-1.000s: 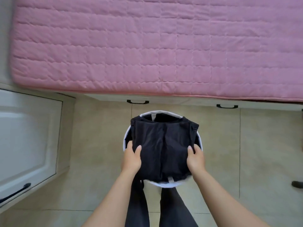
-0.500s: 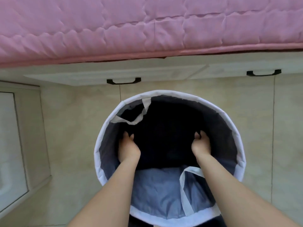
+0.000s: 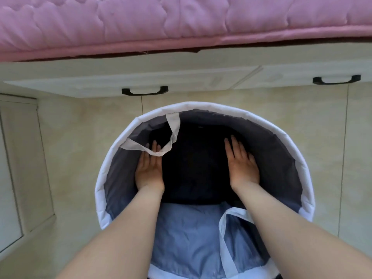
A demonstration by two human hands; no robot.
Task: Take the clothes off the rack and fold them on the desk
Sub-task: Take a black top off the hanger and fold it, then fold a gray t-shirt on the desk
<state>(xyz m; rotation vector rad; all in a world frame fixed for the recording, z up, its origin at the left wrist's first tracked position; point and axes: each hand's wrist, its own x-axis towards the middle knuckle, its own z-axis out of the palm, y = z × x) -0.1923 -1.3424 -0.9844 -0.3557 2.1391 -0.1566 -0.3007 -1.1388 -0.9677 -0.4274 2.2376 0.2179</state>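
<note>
A folded black garment lies at the bottom of a round fabric laundry basket with a white rim and blue-grey lining. Both my arms reach down into the basket. My left hand lies flat, fingers straight, on the left edge of the garment, partly under a white strap handle. My right hand lies flat with straight fingers on the right side of the garment. Neither hand grips the cloth.
The basket stands on a beige tiled floor. Just beyond it is a bed with a pink quilted cover and white drawers with black handles. A white cabinet door is at the left.
My hands carried the black garment down into the basket. The fingers, curled on the cloth half a second ago, have straightened and now press flat on it. The view has dropped closer to the basket.
</note>
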